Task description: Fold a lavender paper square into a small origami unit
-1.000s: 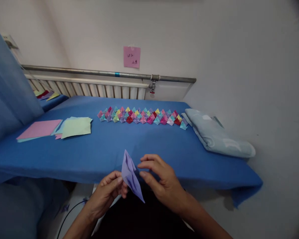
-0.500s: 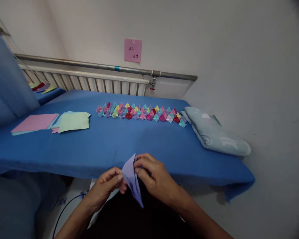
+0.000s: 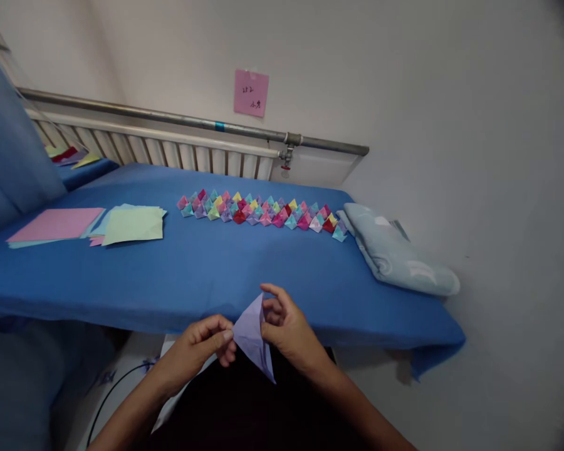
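Note:
A purple sheet of origami paper (image 3: 250,335), folded into a triangle, is held up in front of the table's near edge. My left hand (image 3: 205,344) pinches its left corner between thumb and fingers. On the other side, my right hand (image 3: 289,322) grips the right edge with the thumb in front, the other fingers curled and partly hidden behind the paper. Beyond my hands, several rows of small folded paper pieces (image 3: 263,212) in many colours stand close together on the blue cloth (image 3: 192,269).
At the left lie a pink paper stack (image 3: 56,224) and a pale green sheet (image 3: 134,225) atop other sheets. A folded light blue blanket (image 3: 395,250) rests at the right end. Behind are a radiator (image 3: 188,155), a metal pipe (image 3: 169,118) and a pink note (image 3: 250,93) on the wall.
The purple paper has turned so its flat triangular face shows more. My right hand has shifted its hold, its index finger now raised at the top corner. The view has moved slightly.

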Tool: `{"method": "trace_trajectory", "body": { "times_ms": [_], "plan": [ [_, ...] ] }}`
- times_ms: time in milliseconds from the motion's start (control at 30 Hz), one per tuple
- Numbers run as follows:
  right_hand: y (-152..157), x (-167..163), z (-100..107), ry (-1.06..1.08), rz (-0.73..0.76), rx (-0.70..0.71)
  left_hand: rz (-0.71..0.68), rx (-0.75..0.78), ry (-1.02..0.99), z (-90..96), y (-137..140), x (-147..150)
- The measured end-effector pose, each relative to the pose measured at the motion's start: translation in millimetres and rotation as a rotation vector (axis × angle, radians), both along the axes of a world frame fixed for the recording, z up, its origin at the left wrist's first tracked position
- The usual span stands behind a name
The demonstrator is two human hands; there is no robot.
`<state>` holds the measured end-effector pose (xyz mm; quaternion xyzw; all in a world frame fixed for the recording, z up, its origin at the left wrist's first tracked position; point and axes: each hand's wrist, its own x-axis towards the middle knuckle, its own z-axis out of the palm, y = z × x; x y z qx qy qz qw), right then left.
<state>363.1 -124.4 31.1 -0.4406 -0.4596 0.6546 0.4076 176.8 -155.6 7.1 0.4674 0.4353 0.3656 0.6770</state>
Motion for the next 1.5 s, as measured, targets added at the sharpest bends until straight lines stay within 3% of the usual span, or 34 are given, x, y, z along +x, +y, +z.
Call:
{"method": "trace_trajectory", "body": {
  "times_ms": [133,233,433,533,733,900,1233,1500],
  "plan": [
    [3.0,2.5,-4.2,-0.072,0.109,-0.066,-0.075,-0.025,0.069,6.3,4.9,1.5],
    [6.1,0.1,-7.1,-0.169,0.097,-0.004,-0.081,-0.027,0.099,13.0,11.2,3.8],
    [17.6,-10.9,-9.7,-0.139,-0.138,0.197,0.215,-0.026,0.046,25.7,20.4,15.6],
    [23.4,-15.0,-6.2,-0.176,-0.217,0.323,0.312,0.113,0.088,28.9,18.2,24.3],
    [26.5,-17.2,3.1,-0.406,-0.189,0.732,0.456,0.404,0.476,28.2,10.2,38.1],
    [26.7,-16.1,3.1,-0.479,-0.171,0.908,0.534,0.541,0.62,19.9,13.6,38.9],
    [28.4,-3.1,-8.8,-0.54,-0.013,1.138,0.47,0.475,0.523,21.1,12.8,30.8],
    [27.7,4.2,-16.9,-0.611,0.074,1.095,0.415,0.192,0.209,17.1,13.0,34.3]
  ]
}}
